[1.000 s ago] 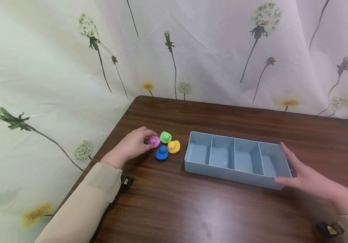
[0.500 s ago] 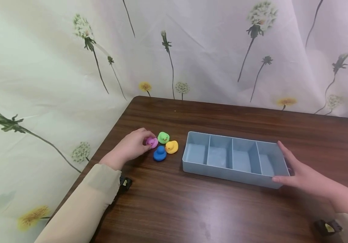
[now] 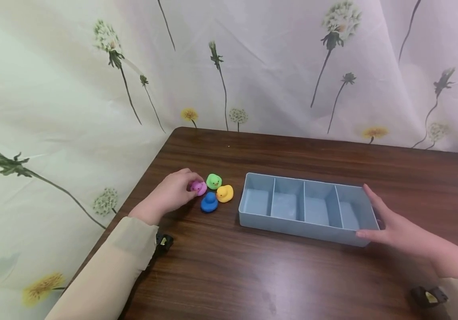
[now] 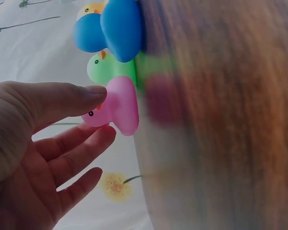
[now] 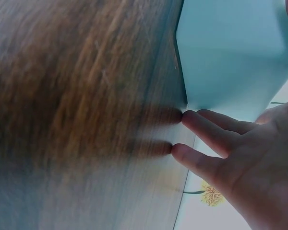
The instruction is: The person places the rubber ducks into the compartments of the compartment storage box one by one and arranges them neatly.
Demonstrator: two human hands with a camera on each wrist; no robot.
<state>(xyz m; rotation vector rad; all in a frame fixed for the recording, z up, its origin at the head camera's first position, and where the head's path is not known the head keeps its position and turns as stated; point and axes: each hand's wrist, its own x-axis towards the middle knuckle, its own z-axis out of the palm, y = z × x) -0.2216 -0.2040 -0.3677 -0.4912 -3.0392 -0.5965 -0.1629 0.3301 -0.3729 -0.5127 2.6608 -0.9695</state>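
Observation:
At the left of the table, my left hand (image 3: 173, 192) pinches a pink rubber duck (image 4: 125, 105) with the thumb on its near side. The index finger is mostly hidden in the left wrist view; the other fingers are spread below. Close by sit a green duck (image 3: 214, 181), a yellow duck (image 3: 225, 194) and a blue duck (image 3: 209, 202). My right hand (image 3: 403, 233) holds the right end of a blue-grey divided box (image 3: 293, 226), thumb on the front wall and index finger at the back corner. Its other fingers (image 5: 206, 129) touch or nearly touch the box end, low by the table.
The box has several compartments in a row, and no item shows in them. It stands on a dark wood table (image 3: 253, 275), right of the ducks. A pale curtain with dandelion prints (image 3: 273, 66) hangs behind the table and along its left side.
The head view has shifted slightly, so everything appears a little further left. Both hands, the ducks and the box keep their places relative to one another.

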